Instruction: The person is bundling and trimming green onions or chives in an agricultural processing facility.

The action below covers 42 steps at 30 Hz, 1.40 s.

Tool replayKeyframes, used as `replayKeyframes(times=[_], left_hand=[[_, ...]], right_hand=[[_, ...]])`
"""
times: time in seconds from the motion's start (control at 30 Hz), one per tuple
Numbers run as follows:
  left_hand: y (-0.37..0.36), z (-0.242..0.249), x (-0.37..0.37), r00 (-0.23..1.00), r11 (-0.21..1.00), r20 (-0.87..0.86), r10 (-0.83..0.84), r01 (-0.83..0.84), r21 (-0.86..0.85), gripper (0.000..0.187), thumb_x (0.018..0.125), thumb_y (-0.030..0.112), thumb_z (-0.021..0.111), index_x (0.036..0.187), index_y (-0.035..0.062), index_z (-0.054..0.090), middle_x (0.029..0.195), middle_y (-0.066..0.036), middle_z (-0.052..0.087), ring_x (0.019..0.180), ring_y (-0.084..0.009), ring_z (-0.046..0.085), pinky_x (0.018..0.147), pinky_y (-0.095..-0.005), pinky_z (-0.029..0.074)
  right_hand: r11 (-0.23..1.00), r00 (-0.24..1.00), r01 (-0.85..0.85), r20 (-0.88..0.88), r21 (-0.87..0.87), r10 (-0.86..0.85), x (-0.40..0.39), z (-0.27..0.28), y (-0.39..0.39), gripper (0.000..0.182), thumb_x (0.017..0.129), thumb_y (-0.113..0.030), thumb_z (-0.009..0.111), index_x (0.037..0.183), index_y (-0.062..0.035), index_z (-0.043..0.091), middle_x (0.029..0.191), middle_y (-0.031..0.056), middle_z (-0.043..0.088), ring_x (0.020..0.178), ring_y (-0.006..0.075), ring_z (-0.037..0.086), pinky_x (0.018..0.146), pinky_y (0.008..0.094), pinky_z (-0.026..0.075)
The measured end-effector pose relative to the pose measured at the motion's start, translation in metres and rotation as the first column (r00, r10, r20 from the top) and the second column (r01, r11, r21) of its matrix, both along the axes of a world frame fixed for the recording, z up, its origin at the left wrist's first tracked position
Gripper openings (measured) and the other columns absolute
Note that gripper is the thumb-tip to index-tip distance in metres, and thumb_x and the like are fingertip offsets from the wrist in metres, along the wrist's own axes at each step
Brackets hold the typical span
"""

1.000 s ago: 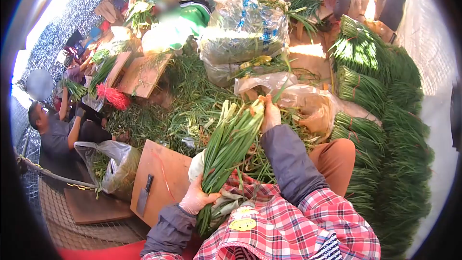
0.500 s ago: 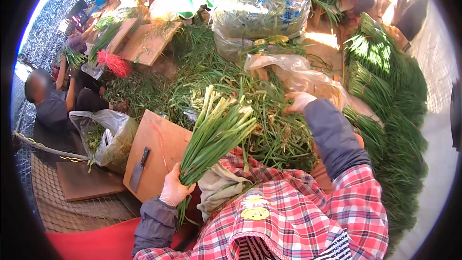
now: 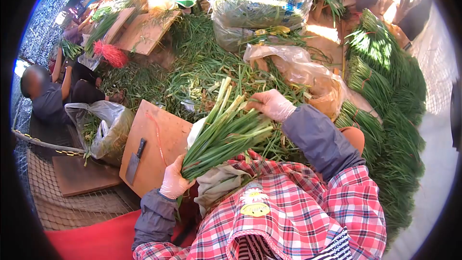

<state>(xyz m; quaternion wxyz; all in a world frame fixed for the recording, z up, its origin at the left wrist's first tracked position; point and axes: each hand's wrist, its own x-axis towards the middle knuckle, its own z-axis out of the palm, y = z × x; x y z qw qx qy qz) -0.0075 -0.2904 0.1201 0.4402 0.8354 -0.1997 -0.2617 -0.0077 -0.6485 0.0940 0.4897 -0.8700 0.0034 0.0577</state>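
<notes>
A bunch of green onions point(image 3: 219, 142) lies over my lap, pale stalk ends pointing away from me. My left hand point(image 3: 176, 179), in a thin translucent glove, is closed around its lower leafy part. At the upper right of the bunch, my gloved right hand point(image 3: 273, 106) has its fingers pinched on a stalk at the pale ends. Left of the bunch, a wooden board point(image 3: 161, 139) carries a cleaver point(image 3: 135, 161) with a black handle and a thin red tie. Loose green trimmings point(image 3: 207, 84) cover the ground ahead.
Tied green bundles point(image 3: 385, 130) are heaped along my right. A clear plastic bag point(image 3: 113, 132) of greens stands left, near a seated person point(image 3: 48, 94). Ahead are a large plastic-wrapped bale point(image 3: 262, 12), a crumpled plastic sheet point(image 3: 301, 72) and red ties point(image 3: 110, 54). Other people work farther off.
My right hand has moved left from the trimmings pile to the pale ends of the bunch. The bunch has tilted and fanned out to the right, still in my left hand.
</notes>
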Motion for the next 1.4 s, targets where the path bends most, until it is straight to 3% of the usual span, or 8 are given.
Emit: replayKeyframes(times=[0.27, 0.5, 0.7, 0.87, 1.03, 1.1, 1.27, 1.4], left_hand=[[0.013, 0.006, -0.004, 0.964, 0.984, -0.262, -0.043, -0.005, -0.176, 0.053, 0.071, 0.001, 0.067, 0.119, -0.0005, 0.043, 0.107, -0.006, 0.059, 0.096, -0.0127, 0.056, 0.084, -0.0265, 0.046], [0.018, -0.003, 0.005, 0.751, 0.979, -0.648, -0.129, -0.006, -0.202, 0.060, 0.065, 0.002, 0.071, 0.119, 0.0019, 0.044, 0.083, -0.009, 0.063, 0.069, -0.0145, 0.060, 0.062, -0.0274, 0.049], [0.008, 0.007, -0.001, 0.653, 0.983, -0.754, -0.065, -0.087, -0.160, 0.059, 0.062, -0.001, 0.068, 0.116, 0.0003, 0.043, 0.077, -0.013, 0.060, 0.061, -0.0199, 0.060, 0.054, -0.0290, 0.048], [0.030, -0.010, -0.012, 0.540, 0.948, -0.842, -0.014, -0.261, -0.183, 0.041, 0.065, 0.000, 0.067, 0.104, -0.0015, 0.052, 0.079, -0.015, 0.060, 0.059, -0.0204, 0.060, 0.054, -0.0304, 0.049], [0.011, -0.003, -0.013, 0.588, 0.901, -0.808, 0.043, -0.373, -0.223, 0.032, 0.065, 0.002, 0.067, 0.094, -0.0022, 0.056, 0.076, -0.014, 0.060, 0.057, -0.0199, 0.059, 0.054, -0.0307, 0.049], [0.012, -0.007, -0.009, 0.651, 0.923, -0.757, 0.057, -0.323, -0.208, 0.043, 0.064, 0.000, 0.068, 0.104, 0.0012, 0.054, 0.078, -0.012, 0.061, 0.059, -0.0176, 0.059, 0.055, -0.0277, 0.047], [-0.008, 0.005, -0.011, 0.786, 0.957, -0.617, 0.040, -0.206, -0.202, 0.060, 0.064, -0.001, 0.068, 0.120, 0.0032, 0.045, 0.079, -0.008, 0.060, 0.058, -0.0147, 0.056, 0.053, -0.0271, 0.045], [0.002, -0.006, -0.012, 0.856, 0.965, -0.510, 0.078, -0.194, -0.178, 0.061, 0.065, -0.003, 0.067, 0.121, 0.0010, 0.043, 0.078, -0.007, 0.059, 0.062, -0.0143, 0.057, 0.056, -0.0257, 0.047]], right_hand=[[0.946, 0.999, -0.025, 0.012, -0.322, 0.031, 0.000, -0.052, -0.096, 0.069, 0.075, -0.029, 0.068, 0.133, -0.0114, 0.036, 0.122, 0.0212, 0.051, 0.112, 0.0306, 0.051, 0.092, 0.0331, 0.041], [0.387, 0.823, -0.004, -0.217, 0.922, 0.526, 0.019, -0.082, -0.013, 0.062, 0.079, -0.013, 0.068, 0.134, -0.0127, 0.040, 0.121, 0.0046, 0.054, 0.103, 0.0108, 0.053, 0.086, 0.0267, 0.045], [0.965, 0.940, -0.117, -0.288, 0.233, 0.183, 0.011, -0.074, -0.020, 0.024, 0.080, -0.010, 0.056, 0.103, -0.0074, 0.063, 0.097, 0.0087, 0.065, 0.088, 0.0205, 0.061, 0.077, 0.0319, 0.048], [0.608, 0.893, -0.305, -0.441, -0.733, -0.084, 0.014, -0.103, -0.121, 0.039, 0.074, -0.022, 0.062, 0.113, -0.0194, 0.060, 0.105, 0.0086, 0.062, 0.091, 0.0259, 0.061, 0.081, 0.0355, 0.048], [0.854, 0.987, 0.015, -0.127, -0.520, -0.094, -0.004, -0.037, -0.074, 0.036, 0.083, -0.032, 0.058, 0.110, -0.0094, 0.061, 0.112, 0.0115, 0.059, 0.102, 0.0270, 0.057, 0.088, 0.0364, 0.043], [0.935, 0.956, 0.230, 0.117, 0.269, -0.269, 0.017, -0.008, -0.064, 0.030, 0.077, -0.022, 0.066, 0.103, -0.0071, 0.064, 0.098, 0.0127, 0.064, 0.095, 0.0227, 0.058, 0.084, 0.0311, 0.044], [0.864, 0.927, -0.237, 0.163, -0.444, 0.338, 0.037, 0.049, -0.019, 0.034, 0.070, -0.016, 0.071, 0.102, -0.0059, 0.064, 0.095, 0.0126, 0.063, 0.092, 0.0262, 0.058, 0.083, 0.0335, 0.044], [0.928, 0.940, -0.339, -0.106, -0.154, 0.325, 0.039, 0.027, -0.020, 0.038, 0.071, -0.026, 0.071, 0.103, -0.0054, 0.064, 0.093, 0.0112, 0.064, 0.088, 0.0240, 0.059, 0.079, 0.0323, 0.045]])
